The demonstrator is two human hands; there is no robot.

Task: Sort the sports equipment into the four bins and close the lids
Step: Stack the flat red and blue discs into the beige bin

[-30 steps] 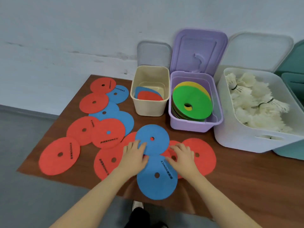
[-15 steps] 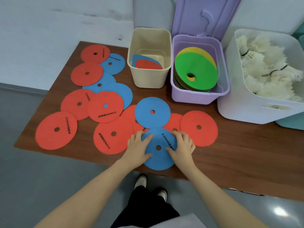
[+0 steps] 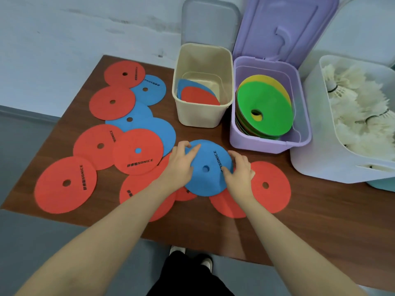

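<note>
**Both hands on the blue disc, bins standing open**

Left hand (image 3: 178, 165) lies on the left edge of the blue disc (image 3: 208, 167); fingers spread a little and lightly bent, tips pressing down on the disc's upper left rim. Whether the thumb hooks under the edge cannot be told. Right hand (image 3: 238, 170) sits on the disc's right edge, fingers curled over the rim near the black SONICE lettering, apparently pinching it.

The blue disc lies on the brown table (image 3: 299, 227), just in front of the purple bin (image 3: 267, 144), overlapping several red discs. One red disc (image 3: 271, 186) shows at the right of the right hand; more red and blue discs are scattered left of the blue disc, many overlapping.

Containers, placed from the purple bin:
- Purple bin: lid (image 3: 284, 28) swung up behind it. Inside, a tilted stack of discs, green disc (image 3: 265, 112) on top, a yellow one showing behind it.
- Beige bin (image 3: 201, 114), just left: holds a red disc leaning over a blue one. A grey lid (image 3: 210, 22) stands behind it.
- White bin (image 3: 320, 159), just right: filled with white feather shuttlecocks (image 3: 359, 116).
- A teal bin (image 3: 382, 185) peeks out past the white bin's lower corner; contents not visible.
</note>
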